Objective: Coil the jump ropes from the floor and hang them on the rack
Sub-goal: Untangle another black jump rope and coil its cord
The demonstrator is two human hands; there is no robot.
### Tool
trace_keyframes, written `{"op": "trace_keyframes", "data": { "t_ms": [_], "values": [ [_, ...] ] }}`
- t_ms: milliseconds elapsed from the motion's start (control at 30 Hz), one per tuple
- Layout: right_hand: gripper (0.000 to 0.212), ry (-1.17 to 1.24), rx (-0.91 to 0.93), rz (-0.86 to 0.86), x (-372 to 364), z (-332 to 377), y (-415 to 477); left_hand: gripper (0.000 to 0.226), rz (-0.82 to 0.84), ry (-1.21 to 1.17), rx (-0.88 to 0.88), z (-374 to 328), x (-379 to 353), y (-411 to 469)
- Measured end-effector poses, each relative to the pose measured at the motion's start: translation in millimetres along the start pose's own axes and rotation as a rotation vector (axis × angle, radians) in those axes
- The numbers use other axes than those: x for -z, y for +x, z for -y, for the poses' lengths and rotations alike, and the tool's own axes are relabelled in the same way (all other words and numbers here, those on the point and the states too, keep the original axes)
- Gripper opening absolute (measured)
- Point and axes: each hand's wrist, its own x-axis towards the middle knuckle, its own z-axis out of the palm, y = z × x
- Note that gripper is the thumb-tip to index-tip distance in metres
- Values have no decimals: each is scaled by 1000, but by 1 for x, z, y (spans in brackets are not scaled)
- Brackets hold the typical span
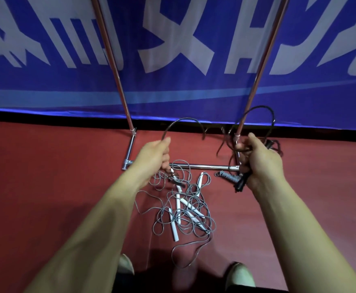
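1. Head view, looking down past both forearms: a dark jump rope [183, 119] is held in an arc between the two hands, above the red floor [56, 176] and in front of the rack [118, 81].
2. Left hand [153, 154]: the fingers are curled round a run of the dark jump rope. This run is judged to be paid out toward the other hand so that each new loop comes out even.
3. Right hand [259, 159]: the fist is closed round a bunch of dark loops and a black handle [240, 183], whose end sticks out below it. The finished turns are judged to be gathered here so that they cannot spring apart.
4. Grey ropes [185, 208] with white handles [173, 227] are left in a tangled heap on the floor, between the shoes [125, 265] and the base bar [206, 166] of the rack. None of them is coiled yet.
5. A short grey spring-like coil [227, 176] lies on the floor just beside the right end of the base bar. What it belongs to cannot be told.
6. Two slanted uprights of the rack are seen rising from its base. The top rail is out of view, and nothing is seen hung on the visible parts.
7. No box, bin or basket is shown, so the rack is the only holder present. A blue banner [172, 92] closes the scene behind it.
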Motion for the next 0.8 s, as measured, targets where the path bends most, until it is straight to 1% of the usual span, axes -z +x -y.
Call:
{"op": "trace_keyframes", "data": {
  "t_ms": [33,67,167,233,300,333,400,467,533,567,600,667,700,733,800],
  "values": [
    [15,-52,12,32,1,-1,-1,40,37,-143,-8,-9,-1,-2],
    [14,-114,36,85,0,-1,-4,39,76,-237,-13,-19,-3,-5],
    [17,-316,122,303,-9,-1,-16,33,221,-501,-20,-44,-11,-17],
    [20,-398,166,453,-18,-5,-28,31,292,-653,-3,-55,-17,-23],
    [26,-447,209,616,-24,-12,-38,31,309,-776,11,-60,-22,-26],
    [25,-473,238,681,-27,-14,-42,31,306,-818,19,-62,-22,-27],
    [18,-522,293,725,-31,-17,-48,31,296,-881,43,-64,-20,-29],
    [16,-576,332,686,-34,-19,-49,30,278,-913,59,-64,-18,-29],
    [16,-634,360,622,-36,-19,-48,29,235,-875,40,-61,-16,-27],
    [16,-624,364,589,-37,-18,-49,29,189,-807,13,-58,-15,-25],
    [16,-581,362,548,-37,-17,-49,32,140,-714,-16,-54,-14,-23],
    [12,-394,314,470,-38,-12,-49,32,91,-470,-56,-45,-14,-20],
    [9,-297,279,440,-38,-8,-48,27,113,-345,-68,-41,-14,-21],
    [9,-233,260,419,-37,-5,-46,24,173,-243,-77,-37,-16,-23],
    [13,-170,243,404,-32,0,-40,33,351,-96,-89,-30,-23,-29]
  ]
}}
